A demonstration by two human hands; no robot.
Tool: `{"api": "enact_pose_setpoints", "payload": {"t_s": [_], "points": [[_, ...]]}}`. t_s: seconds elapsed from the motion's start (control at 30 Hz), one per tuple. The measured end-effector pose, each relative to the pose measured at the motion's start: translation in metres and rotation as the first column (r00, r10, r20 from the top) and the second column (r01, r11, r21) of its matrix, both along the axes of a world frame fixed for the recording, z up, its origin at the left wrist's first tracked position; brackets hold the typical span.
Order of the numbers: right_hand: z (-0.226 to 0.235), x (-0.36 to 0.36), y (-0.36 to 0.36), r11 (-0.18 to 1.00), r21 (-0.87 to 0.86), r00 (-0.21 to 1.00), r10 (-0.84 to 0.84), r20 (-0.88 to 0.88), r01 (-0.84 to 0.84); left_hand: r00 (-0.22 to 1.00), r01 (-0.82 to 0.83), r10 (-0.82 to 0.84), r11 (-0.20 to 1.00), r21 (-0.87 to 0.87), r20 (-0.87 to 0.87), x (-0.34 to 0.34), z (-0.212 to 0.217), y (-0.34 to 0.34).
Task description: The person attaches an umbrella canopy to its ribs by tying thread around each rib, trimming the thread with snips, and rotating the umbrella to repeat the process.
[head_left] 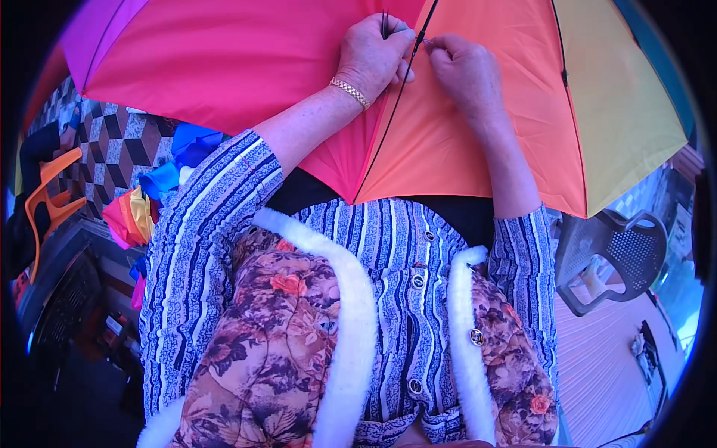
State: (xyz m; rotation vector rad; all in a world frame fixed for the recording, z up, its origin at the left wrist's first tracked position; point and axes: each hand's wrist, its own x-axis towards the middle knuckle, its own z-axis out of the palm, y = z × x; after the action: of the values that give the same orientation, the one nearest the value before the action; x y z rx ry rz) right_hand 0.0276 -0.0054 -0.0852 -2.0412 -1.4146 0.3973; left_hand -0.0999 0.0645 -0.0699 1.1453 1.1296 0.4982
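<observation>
An open umbrella [246, 60] with panels of pink, orange and yellow spreads before me, its inner side with the ribs facing me. A thin black rib [394, 104] runs along the seam between the pink and orange panels, with a small dark joint near its upper part. My left hand [376, 54] is closed beside that joint, and a small black two-pronged tool [385, 25] sticks up from its fingers. On the other side of the rib, my right hand [469, 78] pinches close to the joint. Whatever is between its fingertips is too small to make out.
At left an orange plastic chair [46, 198] stands on the patterned tile floor [112, 142], near a heap of colourful folded fabric [131, 216]. A grey plastic chair [616, 254] is at right. Another rib [565, 78] crosses between the orange and yellow panels.
</observation>
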Motion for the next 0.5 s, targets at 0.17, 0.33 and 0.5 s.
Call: {"api": "enact_pose_setpoints", "payload": {"t_s": [0.17, 0.33, 0.5], "points": [[0.016, -0.003, -0.012, 0.973, -0.199, 0.964, 0.060, -0.260, -0.114, 1.000, 0.012, -0.013, 0.999, 0.034, 0.016, -0.002, -0.004, 0.000], [0.020, -0.003, -0.019, 0.982, -0.139, 0.991, 0.122, -0.049, -0.128, 1.000, 0.018, -0.019, 1.000, 0.016, 0.010, -0.003, -0.002, 0.001], [0.032, -0.008, -0.021, 0.992, -0.084, 0.941, 0.120, 0.316, -0.098, 1.000, 0.018, -0.018, 1.000, 0.021, 0.003, -0.003, 0.000, 0.000]]}}
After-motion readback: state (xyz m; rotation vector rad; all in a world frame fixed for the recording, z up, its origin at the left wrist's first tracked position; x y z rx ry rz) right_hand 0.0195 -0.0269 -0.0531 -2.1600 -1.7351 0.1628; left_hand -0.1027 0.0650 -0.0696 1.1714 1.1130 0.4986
